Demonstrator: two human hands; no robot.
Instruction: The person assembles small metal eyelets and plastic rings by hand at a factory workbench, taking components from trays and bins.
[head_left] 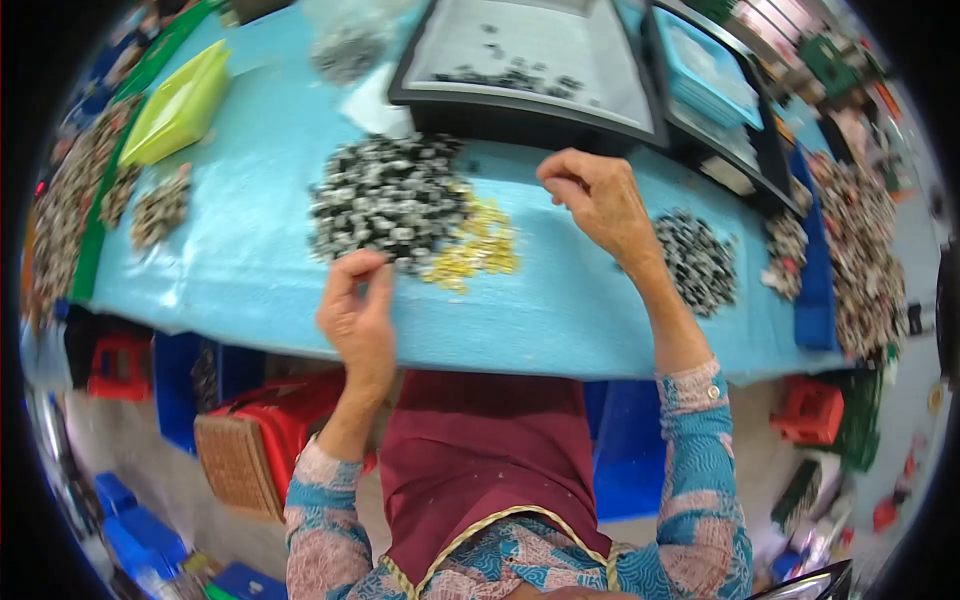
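Note:
A large heap of small black-and-silver parts [388,200] lies in the middle of the light blue table [250,250]. A smaller heap of little yellow parts [478,245] lies beside it on the right. My left hand [358,305] hovers at the near edge of the black heap, thumb and fingers pinched together; whether a part sits between them is too small to tell. My right hand [598,195] is raised over the table right of the yellow parts, fingers curled loosely. Another heap of dark parts [697,260] lies just right of my right wrist.
A black-framed tray [530,95] with a few dark parts stands at the back, blue bins [705,70] beside it. A green container [180,105] lies at the back left. More heaps line both table ends. Red stools [280,410] and blue crates [140,530] stand below.

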